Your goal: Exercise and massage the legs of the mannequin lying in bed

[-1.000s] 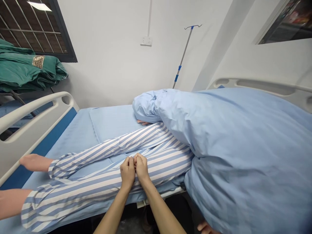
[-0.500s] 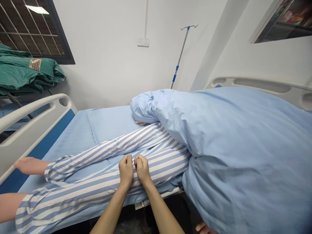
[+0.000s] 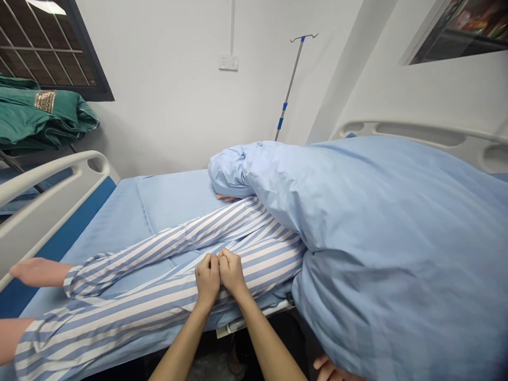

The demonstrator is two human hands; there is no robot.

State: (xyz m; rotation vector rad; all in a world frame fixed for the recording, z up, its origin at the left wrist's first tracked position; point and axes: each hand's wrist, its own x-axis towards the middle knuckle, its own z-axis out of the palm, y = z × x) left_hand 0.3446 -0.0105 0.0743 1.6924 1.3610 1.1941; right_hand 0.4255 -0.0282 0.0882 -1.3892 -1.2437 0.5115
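Observation:
My left hand (image 3: 208,276) and my right hand (image 3: 231,271) are both closed into fists, side by side with their knuckles touching. They rest on or just above the near thigh of the striped trousers (image 3: 130,312); I cannot tell how firmly they touch. Nothing shows inside either fist. The blue-and-white trousers are on a figure lying on the bed, with a bare foot (image 3: 37,271) at the left. A blue quilt (image 3: 369,222) covers its upper body. Fingers (image 3: 227,198) stick out from under the quilt's far edge.
The bed's light blue sheet (image 3: 166,188) lies beyond the legs. A footboard (image 3: 51,222) stands at the left, a headboard (image 3: 420,132) at the back right. An IV pole (image 3: 291,84) is by the wall. Another hand (image 3: 329,369) shows below the quilt at the bottom.
My two fists have come together from a small gap and now touch. The view has shifted slightly, moving the bed a little left in the picture. The lying figure has not visibly moved.

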